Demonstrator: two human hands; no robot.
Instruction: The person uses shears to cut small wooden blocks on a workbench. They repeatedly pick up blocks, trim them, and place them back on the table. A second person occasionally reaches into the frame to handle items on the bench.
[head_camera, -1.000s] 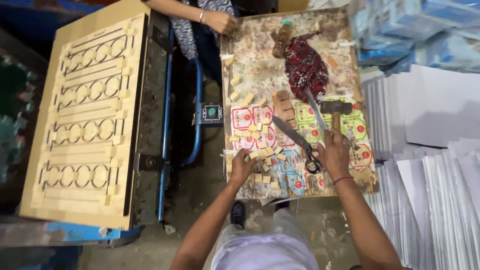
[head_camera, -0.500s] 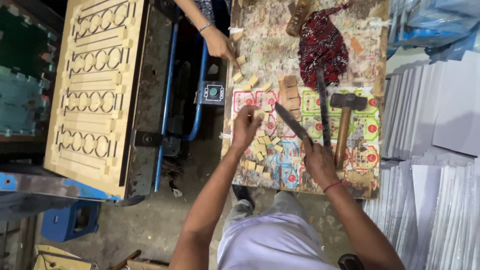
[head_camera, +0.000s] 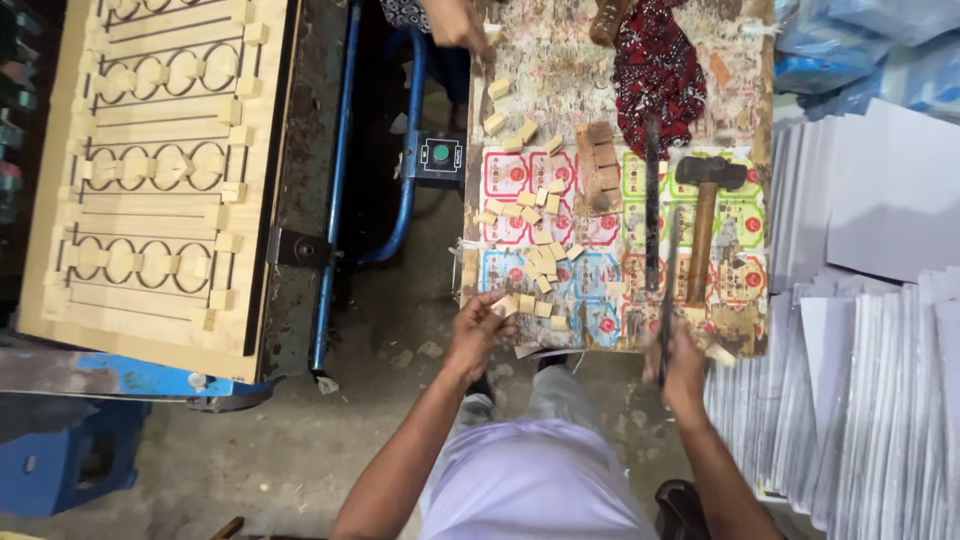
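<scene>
Down at the near edge of the worktable, the left hand pinches a small wooden block between its fingertips, right at the table's near-left corner. More small blocks lie scattered on the table just beyond it. The right hand is clenched around the handle of a long dark blade, blurred, at the table's near edge. A hammer rests on the table just right of the blade, untouched.
</scene>
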